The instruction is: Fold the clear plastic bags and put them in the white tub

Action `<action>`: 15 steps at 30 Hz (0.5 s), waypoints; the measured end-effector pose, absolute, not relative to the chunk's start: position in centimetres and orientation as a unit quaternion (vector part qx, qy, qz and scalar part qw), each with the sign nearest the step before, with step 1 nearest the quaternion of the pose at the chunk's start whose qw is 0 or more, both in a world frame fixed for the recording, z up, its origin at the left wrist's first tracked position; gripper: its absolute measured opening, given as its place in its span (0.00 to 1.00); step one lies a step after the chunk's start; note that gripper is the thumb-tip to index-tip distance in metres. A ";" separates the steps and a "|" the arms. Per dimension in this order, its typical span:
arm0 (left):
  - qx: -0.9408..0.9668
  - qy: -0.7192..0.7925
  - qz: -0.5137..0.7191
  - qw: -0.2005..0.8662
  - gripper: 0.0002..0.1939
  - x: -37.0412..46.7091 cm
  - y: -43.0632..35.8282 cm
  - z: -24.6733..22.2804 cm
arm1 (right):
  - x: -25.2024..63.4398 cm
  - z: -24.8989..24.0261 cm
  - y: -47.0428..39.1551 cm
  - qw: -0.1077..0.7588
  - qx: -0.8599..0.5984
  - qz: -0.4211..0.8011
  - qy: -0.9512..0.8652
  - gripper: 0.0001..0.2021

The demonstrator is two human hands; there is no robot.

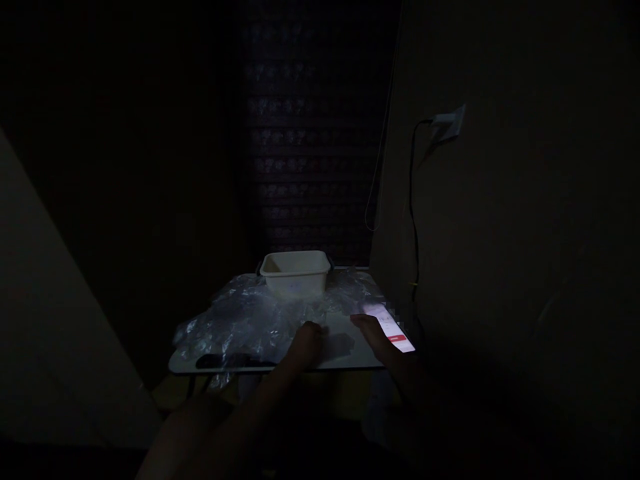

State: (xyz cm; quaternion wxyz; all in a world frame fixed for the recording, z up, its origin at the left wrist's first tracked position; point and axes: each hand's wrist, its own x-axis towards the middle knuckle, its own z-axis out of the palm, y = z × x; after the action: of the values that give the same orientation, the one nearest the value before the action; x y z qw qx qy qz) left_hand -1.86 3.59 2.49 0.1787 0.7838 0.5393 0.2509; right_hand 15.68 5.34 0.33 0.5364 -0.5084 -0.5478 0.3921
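Observation:
My left hand [309, 339] is over the front middle of the small table, beside the edge of a heap of crumpled see-through plastic [250, 317]. Its fingers look curled in; the dark hides whatever may be in them. To its right, my right hand [369, 329] hovers at the table's right side with fingers stretched out and nothing visible in them. A lit phone [395, 331] lies right beside it, partly behind the hand, showing a red button on a pale screen. A shadow falls on the white tabletop [345, 360] between the hands.
A white plastic tub [296, 275] with dark side handles stands at the table's back, the plastic around its base. A dark long object [220, 361] lies along the front left edge. On the right wall, a black cord [413, 200] hangs from a plugged socket [453, 125].

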 end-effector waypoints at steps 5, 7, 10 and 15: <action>0.864 0.480 0.140 0.060 0.22 -1.4 2.2 1.9 | 14.4 0.7 4.3 0.369 -0.541 0.194 -0.730 0.15; 0.873 0.476 0.089 0.057 0.32 -1.1 1.4 1.6 | 13.8 0.5 3.5 0.306 -0.495 0.143 -0.801 0.17; 0.887 0.457 0.050 0.047 0.40 -0.8 0.4 1.1 | 13.4 -0.2 2.6 0.235 -0.448 0.094 -0.857 0.19; 0.890 0.454 0.047 0.011 0.37 -0.6 -0.5 0.6 | 13.4 -1.1 1.6 0.178 -0.433 0.048 -0.882 0.22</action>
State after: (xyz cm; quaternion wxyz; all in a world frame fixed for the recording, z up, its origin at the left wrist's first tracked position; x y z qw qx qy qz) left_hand -0.56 -0.52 0.55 0.0108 0.8897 0.4541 0.0468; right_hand 13.43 1.63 -1.11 0.1778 -0.4330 -0.8823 0.0485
